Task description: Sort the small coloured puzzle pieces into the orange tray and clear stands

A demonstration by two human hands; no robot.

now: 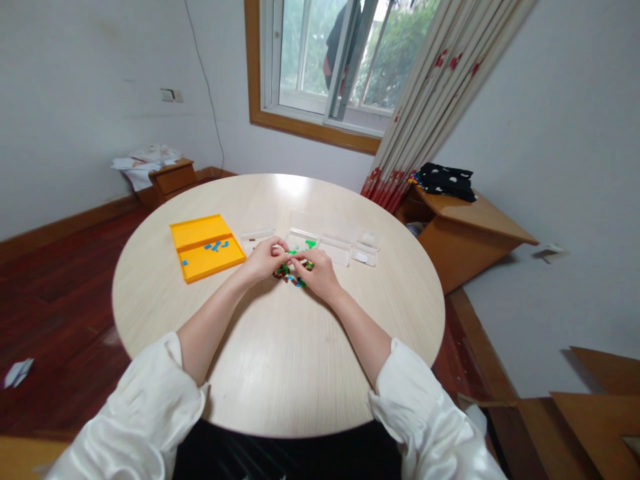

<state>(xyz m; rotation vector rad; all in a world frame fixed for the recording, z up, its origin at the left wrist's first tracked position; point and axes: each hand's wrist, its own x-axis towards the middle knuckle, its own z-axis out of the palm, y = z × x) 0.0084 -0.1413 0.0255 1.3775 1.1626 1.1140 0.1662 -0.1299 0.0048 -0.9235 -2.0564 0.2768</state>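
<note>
My left hand (266, 260) and my right hand (319, 273) meet over the middle of the round table, fingertips pinched close together. Whatever sits between the fingers is too small to make out. Just below them lies a pile of small building pieces (286, 275) in brown, green, blue and yellow, partly covered by the hands. A green piece (311, 244) shows beyond my right fingers, at a clear plastic box (303, 233).
To the left, an open yellow case (203, 225) holds several blue pieces (216, 246). More clear plastic boxes (334, 252) stand right of the hands. The round table (280, 360) has a wooden cabinet (480, 230) beyond its right edge. A person (343, 47) shows outside the window.
</note>
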